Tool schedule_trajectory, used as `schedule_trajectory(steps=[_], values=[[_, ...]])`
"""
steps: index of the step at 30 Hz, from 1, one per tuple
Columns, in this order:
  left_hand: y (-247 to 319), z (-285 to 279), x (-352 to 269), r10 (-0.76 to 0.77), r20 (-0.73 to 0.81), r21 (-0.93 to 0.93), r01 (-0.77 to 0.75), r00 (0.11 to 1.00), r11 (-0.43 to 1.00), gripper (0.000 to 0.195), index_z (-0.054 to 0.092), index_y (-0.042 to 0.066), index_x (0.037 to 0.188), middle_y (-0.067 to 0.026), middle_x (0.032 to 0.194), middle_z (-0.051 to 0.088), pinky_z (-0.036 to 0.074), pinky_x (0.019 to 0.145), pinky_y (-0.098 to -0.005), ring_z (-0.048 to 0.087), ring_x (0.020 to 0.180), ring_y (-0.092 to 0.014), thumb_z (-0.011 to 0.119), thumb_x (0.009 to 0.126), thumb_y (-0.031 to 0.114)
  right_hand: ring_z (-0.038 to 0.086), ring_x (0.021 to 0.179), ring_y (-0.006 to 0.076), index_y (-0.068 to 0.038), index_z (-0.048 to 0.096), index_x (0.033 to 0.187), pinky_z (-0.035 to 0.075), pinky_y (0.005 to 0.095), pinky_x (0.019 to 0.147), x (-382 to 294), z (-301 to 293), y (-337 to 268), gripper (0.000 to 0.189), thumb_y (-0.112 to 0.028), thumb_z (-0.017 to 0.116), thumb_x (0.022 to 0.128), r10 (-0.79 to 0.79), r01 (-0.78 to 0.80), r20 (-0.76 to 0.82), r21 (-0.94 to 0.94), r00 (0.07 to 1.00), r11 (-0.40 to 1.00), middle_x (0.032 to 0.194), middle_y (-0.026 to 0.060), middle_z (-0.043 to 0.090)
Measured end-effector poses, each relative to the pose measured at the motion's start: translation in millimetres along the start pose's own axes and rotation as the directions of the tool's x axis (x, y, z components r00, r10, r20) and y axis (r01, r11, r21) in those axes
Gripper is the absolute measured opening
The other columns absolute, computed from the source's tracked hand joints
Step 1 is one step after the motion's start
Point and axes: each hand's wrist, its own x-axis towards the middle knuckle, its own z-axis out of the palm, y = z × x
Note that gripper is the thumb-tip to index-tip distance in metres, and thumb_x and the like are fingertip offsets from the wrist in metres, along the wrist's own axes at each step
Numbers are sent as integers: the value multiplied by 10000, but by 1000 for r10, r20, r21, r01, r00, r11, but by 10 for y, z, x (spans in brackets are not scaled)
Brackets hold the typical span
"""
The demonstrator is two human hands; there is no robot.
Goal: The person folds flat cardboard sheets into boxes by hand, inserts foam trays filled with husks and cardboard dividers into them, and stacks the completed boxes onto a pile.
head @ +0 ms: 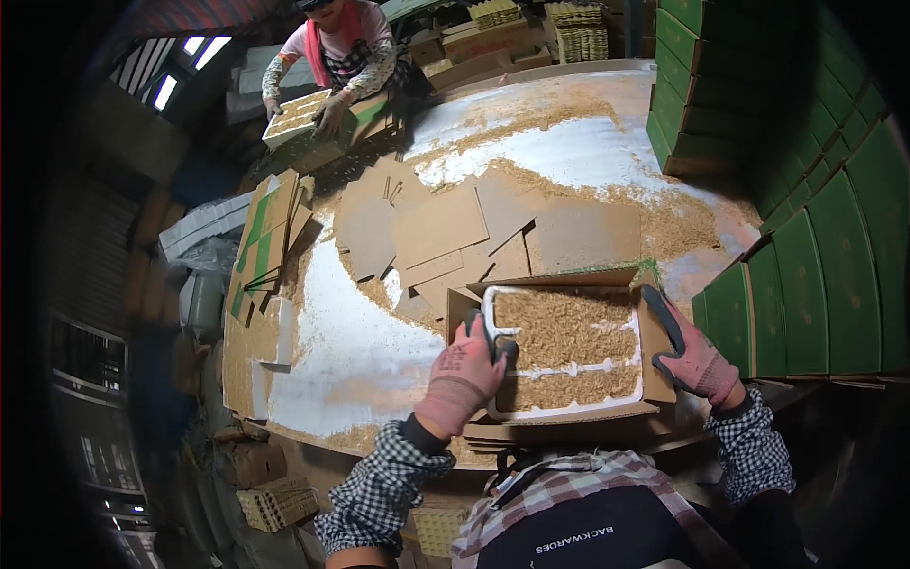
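Before me sits an open cardboard box (561, 419) with a white foam tray (490, 291) inside it. Tan husks (561, 327) fill the tray, and parts of its white dividers show through. My left hand (466, 370), in a pink and grey work glove, grips the tray's left rim, thumb over the inner side. Its fingers lie between the tray and the box's left wall, partly hidden. On the other side my right hand (693, 355), gloved alike, holds the right wall of the box with fingers and thumb spread along it.
Loose cardboard sheets (441, 224) lie beyond the box on the husk-strewn table (355, 355). Green boxes (803, 299) are stacked at right. Folded cartons (263, 235) and white foam pieces (283, 331) stand at left. Across the table a person (348, 57) holds another husk-filled tray (298, 117).
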Motion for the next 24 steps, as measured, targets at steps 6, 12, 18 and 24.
schedule_trajectory(steps=[6,12,18,24], values=[[-226,-457,169,260,-540,-127,-383,800,915,418,613,35,1167,-199,1049,609,537,804,-401,638,915,-374,737,782,141,368,1369,356,-48,353,1461,308,372,1128,-18,45,-246,759,16,602,747,175,-198,-171,-128,970,972,1500,226,339],[-1707,662,2250,514,-375,69,-530,771,845,548,524,-6,1301,-201,1214,608,418,1011,-400,551,1171,-320,685,837,237,590,1081,310,-176,604,1282,489,390,920,55,235,-166,547,-11,548,764,102,-61,-377,118,920,991,1262,186,567],[184,602,1641,649,-14,-106,-646,761,756,571,476,38,1358,-205,1190,612,433,991,-381,567,1142,-317,655,864,261,629,959,308,-199,707,1083,490,400,855,296,383,70,397,-69,603,723,13,-72,-556,-84,831,994,1068,99,683],[211,10,1097,729,109,-167,-710,676,684,596,427,82,1414,-210,1166,616,448,971,-361,584,1114,-313,625,890,285,600,1048,354,-127,630,1199,466,412,921,220,358,197,426,-133,663,774,146,-146,-543,45,827,988,1122,172,643]])
